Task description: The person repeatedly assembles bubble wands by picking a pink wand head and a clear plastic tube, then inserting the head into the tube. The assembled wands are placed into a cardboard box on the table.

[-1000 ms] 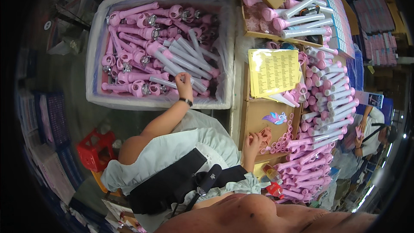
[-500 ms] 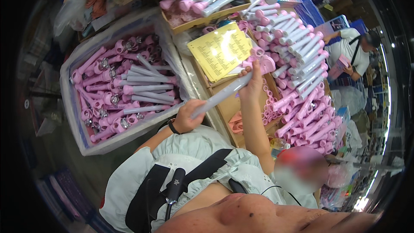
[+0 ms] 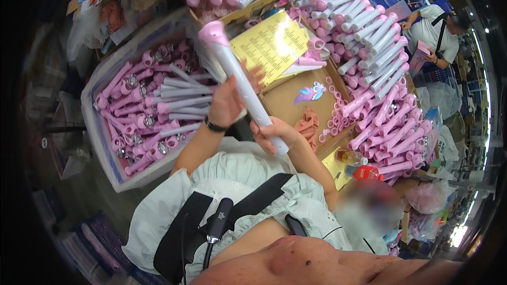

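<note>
A pale grey-white toy wand tube (image 3: 244, 89) with a pink cap at its upper end slants across the middle of the view. Around its lower end, my right hand (image 3: 272, 133) is closed. My left hand (image 3: 226, 103), with a black wristband, lies against the tube's middle; its outstretched fingers show blurred beyond it, not wrapped round. Left of my hands, a lined bin (image 3: 100, 166) holds pink wand parts and grey tubes. Right of them, a cardboard tray (image 3: 280, 97) contains a wing-shaped decoration (image 3: 310, 93), small pink rings (image 3: 330, 119) and an orange cloth (image 3: 307, 126).
Yellow printed sheets (image 3: 272, 47) lie at the tray's far side. Capped tubes (image 3: 377, 37) are stacked at the right, with pink handles (image 3: 388, 132) nearer. A bottle with a red cap (image 3: 367, 173) lies by them. A person (image 3: 441, 34) stands at the far right holding a box.
The tube has swung from pointing far right to pointing far left, pink end up. My right hand has come back to its near end; my left hand has moved up and opened.
</note>
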A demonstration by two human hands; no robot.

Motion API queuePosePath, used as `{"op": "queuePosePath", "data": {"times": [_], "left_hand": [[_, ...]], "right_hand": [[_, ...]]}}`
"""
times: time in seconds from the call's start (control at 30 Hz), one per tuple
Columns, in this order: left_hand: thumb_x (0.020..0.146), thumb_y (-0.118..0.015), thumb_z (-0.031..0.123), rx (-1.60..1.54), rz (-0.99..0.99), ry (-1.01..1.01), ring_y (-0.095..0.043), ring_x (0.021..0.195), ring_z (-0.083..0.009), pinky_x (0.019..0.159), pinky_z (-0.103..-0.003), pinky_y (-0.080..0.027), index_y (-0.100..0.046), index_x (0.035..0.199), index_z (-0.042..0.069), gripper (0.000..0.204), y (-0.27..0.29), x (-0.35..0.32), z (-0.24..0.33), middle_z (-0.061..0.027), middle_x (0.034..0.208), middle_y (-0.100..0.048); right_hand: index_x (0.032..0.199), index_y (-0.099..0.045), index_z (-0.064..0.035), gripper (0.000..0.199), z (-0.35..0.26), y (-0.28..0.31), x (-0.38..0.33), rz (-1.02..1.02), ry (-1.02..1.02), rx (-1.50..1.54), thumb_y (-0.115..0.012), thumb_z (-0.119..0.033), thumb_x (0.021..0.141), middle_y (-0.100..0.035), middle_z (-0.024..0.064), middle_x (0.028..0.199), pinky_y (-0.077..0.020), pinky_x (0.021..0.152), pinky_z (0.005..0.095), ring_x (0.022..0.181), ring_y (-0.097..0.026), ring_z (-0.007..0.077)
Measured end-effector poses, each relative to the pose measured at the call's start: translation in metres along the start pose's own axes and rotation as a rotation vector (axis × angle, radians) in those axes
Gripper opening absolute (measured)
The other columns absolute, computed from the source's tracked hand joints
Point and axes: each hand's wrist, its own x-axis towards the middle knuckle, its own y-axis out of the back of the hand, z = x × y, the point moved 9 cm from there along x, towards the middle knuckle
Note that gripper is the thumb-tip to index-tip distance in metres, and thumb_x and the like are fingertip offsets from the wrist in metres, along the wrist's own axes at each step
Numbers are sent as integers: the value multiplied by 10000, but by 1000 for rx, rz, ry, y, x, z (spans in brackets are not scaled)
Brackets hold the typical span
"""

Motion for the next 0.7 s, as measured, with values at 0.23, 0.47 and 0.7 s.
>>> {"op": "queuePosePath", "data": {"times": [0.23,0.47,0.7], "left_hand": [[934,-476,165,-5,108,-252,-496,998,-180,1006,-483,-376,-388,1296,105,377,18,-16,73,-43,1011,-481],[932,-483,162,51,123,-266,-532,1053,-242,992,-479,-384,-396,1290,117,372,18,-28,70,-80,1100,-540],[887,-505,168,77,127,-263,-400,1251,-317,1057,-521,-284,-280,1379,94,546,9,-36,83,-126,1292,-465]], "right_hand": [[1325,-345,-32,538,-17,12,-29,203,256,214,-267,-429,971,-616,195,913,-441,402,232,469,-544,160],[1295,-397,-32,521,-20,26,-53,524,388,-14,-348,-422,953,-571,107,794,-329,399,213,457,-414,103],[1166,-500,-61,440,-19,63,-88,712,488,75,-398,-420,932,-509,56,637,-255,340,201,377,-325,78]]}}
